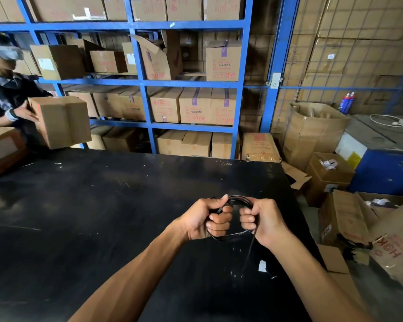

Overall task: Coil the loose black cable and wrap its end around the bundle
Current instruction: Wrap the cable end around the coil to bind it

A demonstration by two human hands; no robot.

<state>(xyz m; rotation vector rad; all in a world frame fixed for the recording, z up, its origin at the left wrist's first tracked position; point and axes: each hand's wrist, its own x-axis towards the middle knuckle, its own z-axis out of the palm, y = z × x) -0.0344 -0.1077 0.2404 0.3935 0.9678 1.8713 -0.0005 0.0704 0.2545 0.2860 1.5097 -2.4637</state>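
The black cable (239, 201) is gathered into a small coil of several loops, held above the black table (102, 205). My left hand (207, 219) grips the coil's left side with its fingers closed through the loops. My right hand (263, 219) is closed on the coil's right side. The upper arc of the loops shows between the two hands, and a lower arc runs under my fingers. One loose strand hangs from my right hand down toward the tabletop, where its tip is hard to tell against the dark surface.
A small white scrap (262, 266) lies on the table near its right edge. Another person (7, 94) at the far left holds a cardboard box (61, 122). Blue shelving (144, 84) full of cartons stands behind the table. Open cartons (328, 175) crowd the floor on the right.
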